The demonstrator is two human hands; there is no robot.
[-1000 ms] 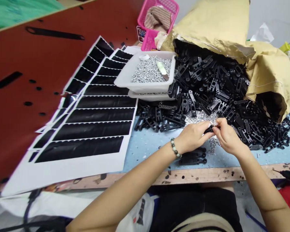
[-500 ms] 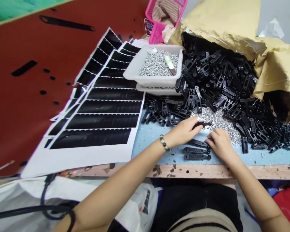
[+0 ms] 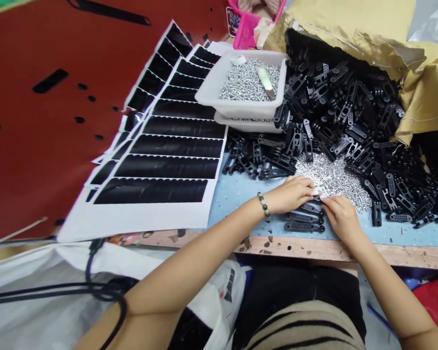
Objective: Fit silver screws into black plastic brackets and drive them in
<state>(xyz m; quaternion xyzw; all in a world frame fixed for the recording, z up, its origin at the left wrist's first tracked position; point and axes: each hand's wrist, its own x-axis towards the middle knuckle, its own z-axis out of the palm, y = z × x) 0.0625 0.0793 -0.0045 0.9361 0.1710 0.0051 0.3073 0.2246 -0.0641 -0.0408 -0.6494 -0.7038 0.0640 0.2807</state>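
Observation:
My left hand [image 3: 295, 193], a bead bracelet at its wrist, is closed on a black plastic arm piece [image 3: 317, 198], which the fingers mostly cover. Close against that piece's right end, the fingers of my right hand [image 3: 338, 214] are pinched together; anything between them is too small to make out. Below the hands, several long black arm pieces [image 3: 303, 227] lie side by side on the blue mat [image 3: 248, 204]. Loose silver screws [image 3: 337, 180] are heaped just beyond the fingertips.
Behind the screws spreads a big pile of black plastic parts [image 3: 328, 107], spilling from brown paper sacks [image 3: 365, 29]. A white tub [image 3: 241, 109] of screws stands left of it. Printed black sheets [image 3: 168, 146] lie further left, beside a red panel [image 3: 29, 160]. The wooden table edge [image 3: 270, 244] runs in front.
The view has shifted, so the scene sits higher and a little to the right. My hands have come together, with the right fingers now at the end of the piece in my left.

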